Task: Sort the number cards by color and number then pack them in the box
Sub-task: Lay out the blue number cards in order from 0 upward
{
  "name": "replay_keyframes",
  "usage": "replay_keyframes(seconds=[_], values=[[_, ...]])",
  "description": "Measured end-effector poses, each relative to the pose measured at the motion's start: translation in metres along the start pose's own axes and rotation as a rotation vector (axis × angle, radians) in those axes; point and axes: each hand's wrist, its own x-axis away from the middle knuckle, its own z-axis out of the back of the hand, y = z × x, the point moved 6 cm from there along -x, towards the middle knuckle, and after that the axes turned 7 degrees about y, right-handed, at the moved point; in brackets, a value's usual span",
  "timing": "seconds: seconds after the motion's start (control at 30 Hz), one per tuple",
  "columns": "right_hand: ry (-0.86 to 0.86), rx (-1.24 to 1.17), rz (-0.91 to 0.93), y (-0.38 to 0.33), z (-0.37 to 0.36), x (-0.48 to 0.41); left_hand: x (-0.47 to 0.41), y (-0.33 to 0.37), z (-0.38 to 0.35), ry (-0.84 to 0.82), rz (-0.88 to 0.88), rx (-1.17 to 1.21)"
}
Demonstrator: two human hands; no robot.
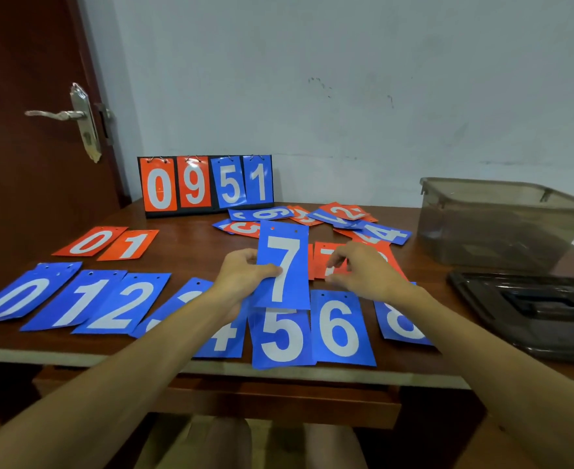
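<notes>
- Our left hand [241, 275] pinches the blue 7 card [285, 265], long axis pointing away.
- Its place lies rightward, between blue 6 [338, 328] and blue 8 [402, 324].
- We cannot tell the right hand [363, 272] grip.

Bare forearms [126, 367] end in left hand [241, 279] and right hand [363, 272]; knees [224, 441] bare.

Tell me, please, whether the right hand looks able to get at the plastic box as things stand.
Probably yes: the right hand is over the orange 7 card, the open plastic box stands to its right, and the lid lies nearer the person, off that path.
</notes>
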Motion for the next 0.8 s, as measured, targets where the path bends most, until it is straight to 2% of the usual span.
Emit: replay_keyframes(seconds=[0.07, 0.17, 0.33, 0.43, 0.53, 0.63, 0.7, 0.8], values=[[0.091, -0.230, -0.082, -0.004, 0.008, -0.010, -0.004, 0.002, -0.005, -0.024, -0.003, -0.031], [0.087, -0.468, -0.163, -0.013, 0.009, -0.026, -0.011, 0.006, -0.013, -0.060, -0.022, -0.056], [0.039, -0.536, -0.150, -0.004, 0.004, -0.039, -0.007, 0.009, -0.039, -0.192, -0.083, -0.044], [-0.029, -0.617, -0.247, 0.023, 0.011, -0.028, 0.001, 0.003, -0.063, -0.331, -0.157, -0.055], [-0.147, -0.633, -0.361, 0.054, 0.022, -0.010, 0.017, -0.002, -0.079, -0.516, -0.241, -0.231], [-0.190, -0.659, -0.429, 0.075, 0.030, 0.006, 0.030, -0.017, -0.087, -0.696, -0.477, -0.627], [-0.212, -0.634, -0.427, 0.081, 0.032, 0.014, 0.033, -0.023, -0.089, -0.732, -0.645, -0.809], [-0.232, -0.500, -0.349, 0.075, 0.030, 0.021, 0.032, -0.018, -0.084, -0.715, -0.653, -0.830]])
